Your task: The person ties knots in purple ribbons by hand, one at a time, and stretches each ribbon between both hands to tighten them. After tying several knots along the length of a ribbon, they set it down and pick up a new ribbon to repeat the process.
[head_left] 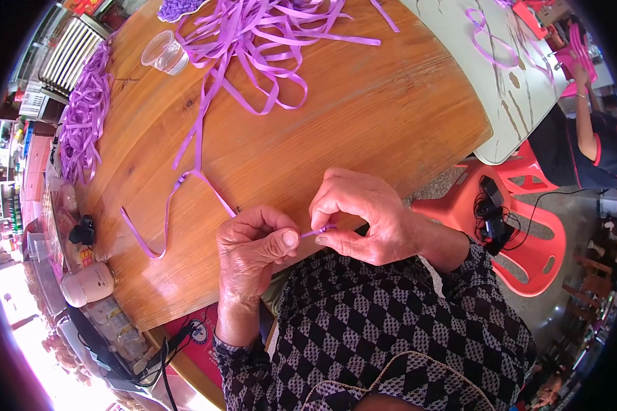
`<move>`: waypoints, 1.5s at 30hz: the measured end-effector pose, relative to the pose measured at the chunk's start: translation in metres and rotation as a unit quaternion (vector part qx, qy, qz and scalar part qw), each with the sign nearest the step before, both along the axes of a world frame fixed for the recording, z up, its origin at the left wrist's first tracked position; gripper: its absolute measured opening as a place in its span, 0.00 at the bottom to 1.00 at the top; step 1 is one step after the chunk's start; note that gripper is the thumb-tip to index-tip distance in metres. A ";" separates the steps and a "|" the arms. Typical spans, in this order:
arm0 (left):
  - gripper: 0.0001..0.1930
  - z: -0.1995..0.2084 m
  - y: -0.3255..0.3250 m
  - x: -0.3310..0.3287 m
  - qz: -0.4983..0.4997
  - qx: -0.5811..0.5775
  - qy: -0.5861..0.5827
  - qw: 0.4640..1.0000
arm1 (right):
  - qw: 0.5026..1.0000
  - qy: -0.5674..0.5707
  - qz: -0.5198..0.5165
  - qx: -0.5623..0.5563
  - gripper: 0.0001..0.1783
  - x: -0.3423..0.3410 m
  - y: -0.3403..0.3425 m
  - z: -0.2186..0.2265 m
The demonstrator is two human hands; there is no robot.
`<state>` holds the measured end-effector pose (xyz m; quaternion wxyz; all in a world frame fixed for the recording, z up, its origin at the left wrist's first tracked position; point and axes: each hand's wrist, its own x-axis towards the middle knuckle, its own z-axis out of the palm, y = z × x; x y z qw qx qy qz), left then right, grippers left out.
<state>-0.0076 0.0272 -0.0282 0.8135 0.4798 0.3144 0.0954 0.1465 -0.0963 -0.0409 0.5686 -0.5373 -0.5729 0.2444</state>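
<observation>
Between my two hands a narrow purple ribbon (310, 233) is held close to the table's near edge. My left hand (257, 243) pinches it between thumb and forefinger. A short way to the right, my right hand (367, 219) closes thumb and forefinger on its end, where a small purple bit shows. From my left hand the ribbon runs back over the wood to a small knot or clip (179, 181), with a loose tail curling left. Farther back lies a big tangle of purple ribbons (253, 34).
The wooden table (363, 103) holds a clear plastic cup (164, 53), a bowl of small purple pieces (178, 7) and a ribbon heap (86, 116) at left. A pale jar (89, 284) stands near left. Red chairs (535, 240), one bearing black cables, and another person (586, 137) are at right.
</observation>
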 end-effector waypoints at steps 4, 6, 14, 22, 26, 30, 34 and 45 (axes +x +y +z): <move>0.10 0.005 -0.003 -0.001 0.023 0.042 -0.013 0.999 | 1.000 0.000 -0.009 -0.011 0.12 0.002 -0.003 0.002; 0.07 0.014 -0.009 0.002 0.020 0.145 0.023 0.989 | 1.000 -0.003 -0.012 -0.006 0.12 0.002 -0.003 -0.002; 0.05 0.009 -0.009 0.001 0.002 0.131 0.060 0.990 | 1.000 -0.008 -0.014 0.013 0.13 -0.001 0.001 -0.004; 0.06 0.006 -0.010 -0.002 0.014 0.162 0.053 0.985 | 1.000 -0.014 -0.015 0.018 0.11 -0.002 -0.001 -0.006; 0.06 0.009 -0.008 -0.008 0.002 0.272 0.069 0.960 | 1.000 0.010 -0.013 0.007 0.10 0.000 -0.006 -0.005; 0.07 0.009 -0.008 -0.008 -0.008 0.303 0.073 0.950 | 0.999 0.047 -0.008 -0.023 0.08 0.002 -0.009 -0.006; 0.07 0.014 -0.013 -0.008 0.000 0.333 0.061 0.941 | 0.998 0.059 -0.012 -0.019 0.07 0.004 -0.011 -0.005; 0.07 0.006 -0.012 -0.007 -0.041 0.428 0.001 0.903 | 0.980 0.174 0.011 -0.094 0.06 -0.001 -0.018 -0.009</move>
